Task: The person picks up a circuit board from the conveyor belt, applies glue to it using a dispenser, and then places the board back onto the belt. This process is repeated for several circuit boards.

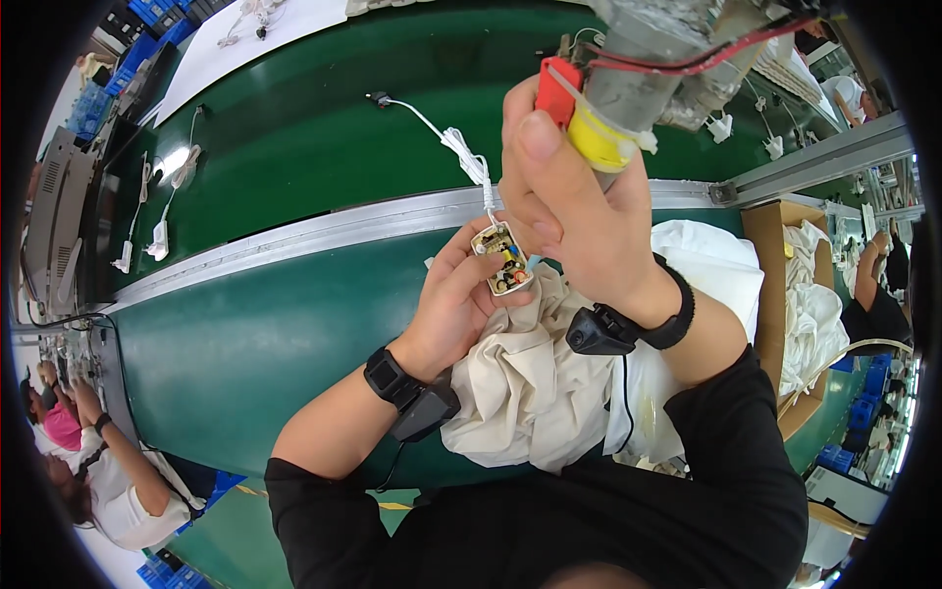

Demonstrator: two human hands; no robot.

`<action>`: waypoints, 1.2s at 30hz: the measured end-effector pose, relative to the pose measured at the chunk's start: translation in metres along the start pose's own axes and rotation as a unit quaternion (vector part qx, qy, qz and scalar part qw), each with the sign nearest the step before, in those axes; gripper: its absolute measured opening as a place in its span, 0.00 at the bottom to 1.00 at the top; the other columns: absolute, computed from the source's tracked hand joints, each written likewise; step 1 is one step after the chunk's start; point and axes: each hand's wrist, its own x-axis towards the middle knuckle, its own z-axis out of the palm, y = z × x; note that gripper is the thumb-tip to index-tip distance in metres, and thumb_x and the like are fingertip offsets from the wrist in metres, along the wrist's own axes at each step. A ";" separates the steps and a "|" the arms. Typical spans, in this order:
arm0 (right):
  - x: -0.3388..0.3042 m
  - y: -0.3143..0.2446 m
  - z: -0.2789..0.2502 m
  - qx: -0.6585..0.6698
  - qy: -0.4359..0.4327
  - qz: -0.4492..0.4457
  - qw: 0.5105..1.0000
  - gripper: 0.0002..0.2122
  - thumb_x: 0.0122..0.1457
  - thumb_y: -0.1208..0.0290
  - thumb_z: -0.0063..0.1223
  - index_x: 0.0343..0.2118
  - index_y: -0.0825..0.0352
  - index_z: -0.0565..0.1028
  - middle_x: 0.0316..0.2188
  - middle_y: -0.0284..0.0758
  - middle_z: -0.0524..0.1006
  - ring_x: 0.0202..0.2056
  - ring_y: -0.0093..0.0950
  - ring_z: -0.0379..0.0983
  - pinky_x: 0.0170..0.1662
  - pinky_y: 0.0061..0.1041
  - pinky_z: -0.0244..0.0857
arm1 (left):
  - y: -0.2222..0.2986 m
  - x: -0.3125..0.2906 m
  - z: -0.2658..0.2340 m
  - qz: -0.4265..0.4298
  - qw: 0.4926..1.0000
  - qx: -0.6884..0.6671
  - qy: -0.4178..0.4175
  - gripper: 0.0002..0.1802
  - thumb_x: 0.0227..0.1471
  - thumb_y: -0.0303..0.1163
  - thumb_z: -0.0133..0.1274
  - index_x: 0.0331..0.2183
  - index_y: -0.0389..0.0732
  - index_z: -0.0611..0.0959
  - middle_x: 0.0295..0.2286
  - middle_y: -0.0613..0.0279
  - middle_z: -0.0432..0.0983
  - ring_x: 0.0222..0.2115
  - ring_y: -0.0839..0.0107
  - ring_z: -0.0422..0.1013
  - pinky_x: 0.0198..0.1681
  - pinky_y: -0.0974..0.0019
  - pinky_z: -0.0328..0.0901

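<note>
My left hand [453,293] is closed around an opened white power adapter [506,279], thumb lying on its exposed circuit board. From the adapter's top a bundled white cable [463,152] runs away over the bench to a small dark plug end. Above and to the right, my right hand [589,221] grips a grey cylindrical glue gun [628,88] with residue on it, a yellow band and a red lever piece [558,90]. My right thumb presses near the red piece. The gun's lower tip is hidden behind my hand. Crumpled cream cloth [530,383] lies under my hands.
A metal rail [294,225] separates my green worktop from the green line beyond, where white adapters with cords [159,239] lie at left and right. A cardboard box [767,245] of white cloth stands at right. Wires hang by the gun. Other people work on both sides.
</note>
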 end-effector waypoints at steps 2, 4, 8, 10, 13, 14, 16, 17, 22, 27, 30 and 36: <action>0.000 0.000 0.001 -0.001 0.004 0.001 1.000 0.13 0.61 0.59 0.42 0.33 0.67 0.62 0.09 0.24 0.57 0.09 0.11 0.47 0.13 0.13 0.42 | 0.000 0.000 -0.002 -0.002 1.000 -0.001 0.005 0.19 0.53 0.24 0.40 0.48 0.38 0.64 0.38 0.60 0.70 0.34 0.74 0.71 0.35 0.67 0.73; 0.001 -0.001 0.004 -0.002 0.012 0.001 1.000 0.14 0.61 0.59 0.41 0.33 0.67 0.63 0.09 0.24 0.57 0.09 0.11 0.47 0.13 0.13 0.42 | 0.001 0.000 -0.003 -0.003 1.000 -0.001 0.008 0.19 0.53 0.25 0.40 0.48 0.38 0.64 0.38 0.60 0.70 0.34 0.74 0.71 0.35 0.66 0.73; 0.002 -0.008 0.011 -0.003 0.026 -0.002 1.000 0.14 0.61 0.59 0.41 0.35 0.68 0.63 0.09 0.24 0.57 0.10 0.11 0.48 0.13 0.13 0.42 | 0.004 -0.002 -0.004 -0.005 1.000 0.007 -0.005 0.18 0.53 0.25 0.40 0.48 0.38 0.64 0.38 0.60 0.70 0.36 0.73 0.71 0.35 0.66 0.73; 0.001 -0.006 0.015 0.002 0.023 -0.002 1.000 0.14 0.61 0.59 0.41 0.36 0.69 0.63 0.09 0.24 0.58 0.10 0.11 0.48 0.13 0.13 0.42 | 0.006 -0.004 -0.003 -0.005 1.000 0.004 -0.005 0.19 0.54 0.26 0.39 0.49 0.38 0.63 0.40 0.59 0.69 0.38 0.71 0.70 0.39 0.63 0.72; 0.000 -0.002 0.019 0.014 0.017 -0.004 1.000 0.15 0.61 0.59 0.41 0.37 0.69 0.63 0.09 0.24 0.58 0.10 0.11 0.48 0.13 0.13 0.42 | 0.012 -0.009 0.001 -0.010 1.000 -0.016 -0.022 0.19 0.55 0.28 0.38 0.50 0.38 0.62 0.42 0.58 0.68 0.41 0.70 0.69 0.44 0.61 0.70; -0.002 0.000 0.019 0.009 0.007 -0.007 1.000 0.15 0.61 0.59 0.41 0.37 0.69 0.62 0.09 0.24 0.58 0.10 0.11 0.48 0.13 0.13 0.42 | 0.014 -0.010 0.004 -0.017 0.998 -0.035 -0.040 0.20 0.55 0.29 0.38 0.50 0.37 0.61 0.43 0.57 0.67 0.42 0.69 0.68 0.46 0.59 0.68; -0.003 0.003 0.021 0.000 -0.013 -0.014 1.000 0.15 0.61 0.59 0.41 0.37 0.69 0.62 0.09 0.24 0.58 0.10 0.11 0.49 0.13 0.13 0.43 | 0.015 -0.012 0.005 -0.023 0.997 -0.054 -0.057 0.21 0.56 0.30 0.37 0.51 0.37 0.60 0.44 0.57 0.66 0.44 0.68 0.68 0.48 0.58 0.67; -0.004 0.003 0.021 0.000 -0.013 -0.013 1.000 0.15 0.61 0.59 0.41 0.37 0.69 0.62 0.09 0.24 0.58 0.10 0.11 0.49 0.13 0.13 0.43 | 0.015 -0.012 0.005 -0.023 0.996 -0.052 -0.066 0.21 0.56 0.30 0.37 0.51 0.37 0.59 0.45 0.57 0.65 0.44 0.68 0.67 0.49 0.57 0.66; -0.004 0.003 0.024 0.008 -0.006 0.009 1.000 0.15 0.61 0.59 0.40 0.37 0.69 0.62 0.09 0.24 0.59 0.10 0.11 0.49 0.13 0.13 0.42 | 0.016 -0.013 0.000 -0.025 0.995 -0.047 -0.084 0.23 0.56 0.31 0.36 0.53 0.36 0.57 0.47 0.56 0.63 0.47 0.67 0.65 0.52 0.56 0.63; 0.000 0.006 0.026 -0.001 -0.004 -0.010 1.000 0.16 0.61 0.58 0.40 0.38 0.69 0.62 0.09 0.24 0.58 0.10 0.11 0.49 0.13 0.13 0.42 | 0.019 -0.012 -0.003 -0.027 0.995 -0.046 -0.085 0.23 0.56 0.31 0.36 0.53 0.35 0.57 0.47 0.55 0.63 0.48 0.68 0.64 0.52 0.56 0.63; 0.001 0.006 0.029 -0.004 -0.008 -0.019 1.000 0.17 0.61 0.57 0.40 0.39 0.70 0.62 0.09 0.24 0.58 0.10 0.11 0.49 0.14 0.13 0.42 | 0.021 -0.013 -0.005 -0.026 0.994 -0.048 -0.090 0.23 0.56 0.30 0.36 0.53 0.36 0.58 0.47 0.55 0.62 0.48 0.68 0.65 0.52 0.56 0.63; -0.003 -0.006 0.030 0.005 -0.003 0.002 1.000 0.19 0.61 0.57 0.41 0.42 0.70 0.62 0.10 0.23 0.59 0.10 0.10 0.49 0.14 0.12 0.43 | 0.019 -0.017 0.002 -0.026 0.996 -0.005 -0.080 0.23 0.55 0.30 0.37 0.53 0.36 0.57 0.48 0.55 0.62 0.48 0.67 0.65 0.52 0.56 0.63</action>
